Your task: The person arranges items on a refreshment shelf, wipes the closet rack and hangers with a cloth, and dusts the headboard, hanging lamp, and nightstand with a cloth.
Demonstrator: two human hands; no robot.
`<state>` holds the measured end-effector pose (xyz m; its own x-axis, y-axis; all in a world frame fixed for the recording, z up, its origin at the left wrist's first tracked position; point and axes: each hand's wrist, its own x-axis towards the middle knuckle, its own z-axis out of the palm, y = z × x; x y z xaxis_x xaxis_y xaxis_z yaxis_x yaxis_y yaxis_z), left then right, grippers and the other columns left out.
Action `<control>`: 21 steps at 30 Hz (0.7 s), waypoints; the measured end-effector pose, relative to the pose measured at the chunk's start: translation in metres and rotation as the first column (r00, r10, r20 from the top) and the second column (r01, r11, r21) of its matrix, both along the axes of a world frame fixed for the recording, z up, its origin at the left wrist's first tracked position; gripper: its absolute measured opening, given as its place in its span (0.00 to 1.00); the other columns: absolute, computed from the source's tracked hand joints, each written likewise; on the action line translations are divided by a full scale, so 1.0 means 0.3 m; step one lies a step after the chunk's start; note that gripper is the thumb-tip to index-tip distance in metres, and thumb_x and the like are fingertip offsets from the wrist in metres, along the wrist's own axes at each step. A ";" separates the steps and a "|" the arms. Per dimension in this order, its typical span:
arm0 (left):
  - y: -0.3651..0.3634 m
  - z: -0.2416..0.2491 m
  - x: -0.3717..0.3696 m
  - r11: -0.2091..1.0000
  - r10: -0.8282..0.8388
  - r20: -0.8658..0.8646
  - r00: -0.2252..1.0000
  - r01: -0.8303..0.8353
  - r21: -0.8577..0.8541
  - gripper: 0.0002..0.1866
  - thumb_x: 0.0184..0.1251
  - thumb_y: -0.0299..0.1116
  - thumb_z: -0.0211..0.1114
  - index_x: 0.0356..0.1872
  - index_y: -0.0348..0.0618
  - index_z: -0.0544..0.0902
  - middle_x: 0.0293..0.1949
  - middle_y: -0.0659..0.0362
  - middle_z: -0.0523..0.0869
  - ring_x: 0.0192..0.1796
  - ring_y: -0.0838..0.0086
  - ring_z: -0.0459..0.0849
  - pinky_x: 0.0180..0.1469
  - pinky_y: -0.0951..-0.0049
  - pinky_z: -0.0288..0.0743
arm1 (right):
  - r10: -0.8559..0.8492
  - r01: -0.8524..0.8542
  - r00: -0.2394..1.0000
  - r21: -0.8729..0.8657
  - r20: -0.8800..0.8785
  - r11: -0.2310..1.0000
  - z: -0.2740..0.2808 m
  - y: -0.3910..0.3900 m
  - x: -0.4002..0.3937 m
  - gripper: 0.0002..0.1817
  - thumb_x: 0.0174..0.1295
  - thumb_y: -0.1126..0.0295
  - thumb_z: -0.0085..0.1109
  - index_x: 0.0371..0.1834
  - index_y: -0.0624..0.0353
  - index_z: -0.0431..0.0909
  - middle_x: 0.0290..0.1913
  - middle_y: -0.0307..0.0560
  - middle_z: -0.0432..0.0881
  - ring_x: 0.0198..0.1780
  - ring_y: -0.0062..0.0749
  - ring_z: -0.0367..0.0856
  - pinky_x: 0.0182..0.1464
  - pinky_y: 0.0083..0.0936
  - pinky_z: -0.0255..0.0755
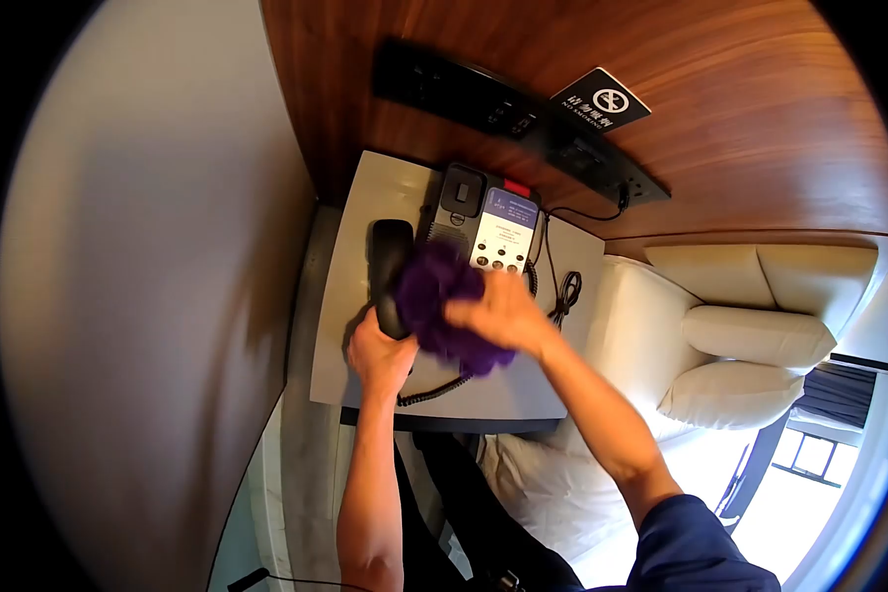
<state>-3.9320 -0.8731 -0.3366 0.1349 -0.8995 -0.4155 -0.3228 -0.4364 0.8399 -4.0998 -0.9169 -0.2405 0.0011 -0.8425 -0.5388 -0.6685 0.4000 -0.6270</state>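
A black telephone handset [392, 266] stands out over the grey bedside table [350, 326], its lower end wrapped by my left hand [381, 353]. Bunched in my right hand [503, 314] is a purple cloth [439, 296], which lies against the handset's right side and is slightly blurred. Behind the cloth sits the telephone base [461, 212], with a white and blue label plate, its lower part partly covered. A coiled cord [434, 392] runs below the cloth near the table's front edge.
Black socket panels [464, 94] and a no-smoking sign [602, 101] are on the wooden wall. A bundled cable [568, 293] lies on the table's right side. To the right is a bed with pillows [740, 395]; a grey wall [158, 247] is at left.
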 end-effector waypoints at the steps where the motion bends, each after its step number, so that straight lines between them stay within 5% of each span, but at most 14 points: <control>1: 0.019 -0.017 -0.003 0.997 0.049 -0.106 0.993 -0.054 -0.048 0.21 0.41 0.35 0.72 0.42 0.43 0.83 0.31 0.54 0.87 0.37 0.55 0.85 0.47 0.60 0.77 | 0.013 -0.015 0.998 0.029 0.067 0.999 0.006 0.069 0.007 0.24 0.42 0.60 0.67 0.40 0.67 0.82 0.33 0.58 0.85 0.38 0.43 0.85 0.48 0.34 0.78; 2: 0.025 -0.026 -0.010 0.989 0.093 -0.214 0.972 -0.114 -0.089 0.24 0.42 0.33 0.71 0.46 0.42 0.83 0.34 0.52 0.88 0.39 0.54 0.85 0.49 0.59 0.77 | 0.057 -0.019 0.982 -0.203 0.179 0.979 -0.028 0.157 0.000 0.23 0.44 0.64 0.70 0.43 0.65 0.82 0.34 0.52 0.85 0.38 0.37 0.83 0.49 0.32 0.76; 3: 0.019 -0.014 -0.014 0.988 0.019 -0.092 0.996 -0.032 -0.149 0.27 0.42 0.32 0.71 0.50 0.41 0.81 0.39 0.51 0.87 0.44 0.53 0.84 0.53 0.59 0.75 | 0.034 -0.006 0.987 -0.174 0.159 0.985 -0.051 0.241 -0.014 0.22 0.45 0.64 0.71 0.44 0.64 0.82 0.34 0.49 0.85 0.37 0.32 0.82 0.48 0.29 0.75; 4: 0.007 0.017 -0.013 0.979 -0.055 0.037 0.998 0.061 -0.194 0.30 0.42 0.32 0.70 0.54 0.40 0.79 0.43 0.50 0.86 0.48 0.52 0.82 0.56 0.59 0.74 | -0.085 0.023 0.968 0.254 0.235 0.967 0.022 0.274 -0.025 0.21 0.48 0.66 0.71 0.45 0.65 0.82 0.35 0.44 0.85 0.38 0.25 0.80 0.47 0.26 0.75; 5: -0.012 0.053 -0.015 0.961 -0.122 0.167 0.978 0.159 -0.228 0.33 0.43 0.31 0.70 0.58 0.39 0.77 0.48 0.49 0.85 0.52 0.52 0.81 0.59 0.59 0.73 | -0.185 0.063 0.925 0.347 0.331 0.936 -0.004 0.351 -0.056 0.20 0.51 0.66 0.71 0.45 0.66 0.82 0.36 0.41 0.85 0.39 0.21 0.78 0.46 0.23 0.74; 7: -0.071 0.089 -0.065 0.923 -0.180 0.199 0.963 0.235 -0.303 0.41 0.41 0.31 0.71 0.65 0.37 0.71 0.62 0.45 0.75 0.64 0.50 0.70 0.67 0.58 0.64 | -0.252 0.087 0.884 0.390 0.394 0.917 -0.013 0.475 -0.091 0.22 0.53 0.65 0.72 0.48 0.66 0.81 0.39 0.40 0.85 0.42 0.22 0.78 0.49 0.24 0.74; 9: -0.126 0.098 -0.124 0.901 -0.220 0.280 0.934 0.305 -0.310 0.45 0.42 0.31 0.71 0.68 0.35 0.67 0.65 0.43 0.71 0.66 0.47 0.67 0.69 0.58 0.62 | -0.198 0.105 0.914 0.266 0.355 0.958 0.009 0.560 -0.096 0.26 0.50 0.60 0.70 0.51 0.63 0.80 0.41 0.46 0.85 0.43 0.27 0.80 0.51 0.28 0.74; 15: -0.205 0.044 -0.228 0.945 -0.267 0.228 0.936 0.301 -0.130 0.54 0.45 0.31 0.74 0.75 0.38 0.51 0.68 0.45 0.67 0.68 0.49 0.63 0.67 0.46 0.60 | -0.229 0.038 0.876 0.412 0.425 0.910 0.069 0.643 -0.125 0.29 0.51 0.64 0.72 0.56 0.65 0.77 0.46 0.44 0.84 0.48 0.26 0.78 0.54 0.25 0.71; 17: -0.203 0.079 -0.214 0.945 -0.267 0.173 0.948 0.292 -0.145 0.57 0.46 0.35 0.77 0.75 0.34 0.50 0.68 0.39 0.66 0.69 0.47 0.63 0.70 0.53 0.58 | -0.166 -0.026 0.873 0.383 0.459 0.923 0.024 0.694 -0.127 0.29 0.51 0.64 0.72 0.56 0.64 0.77 0.47 0.44 0.82 0.50 0.28 0.77 0.56 0.25 0.70; 19: -0.182 0.104 -0.191 0.934 -0.247 0.237 0.939 0.296 -0.198 0.59 0.45 0.38 0.79 0.76 0.37 0.49 0.71 0.40 0.62 0.72 0.46 0.59 0.72 0.54 0.55 | -0.114 -0.063 0.849 0.313 0.517 0.948 -0.008 0.725 -0.112 0.29 0.51 0.64 0.72 0.57 0.64 0.76 0.49 0.44 0.81 0.52 0.28 0.76 0.57 0.26 0.69; 21: -0.110 0.040 -0.134 0.890 -0.045 0.139 0.989 0.103 -0.445 0.53 0.46 0.36 0.79 0.74 0.45 0.56 0.71 0.42 0.61 0.70 0.48 0.62 0.69 0.51 0.57 | -0.213 -0.060 0.808 0.436 0.549 0.898 -0.016 0.748 -0.099 0.34 0.52 0.64 0.72 0.62 0.62 0.70 0.52 0.43 0.79 0.55 0.28 0.75 0.59 0.26 0.68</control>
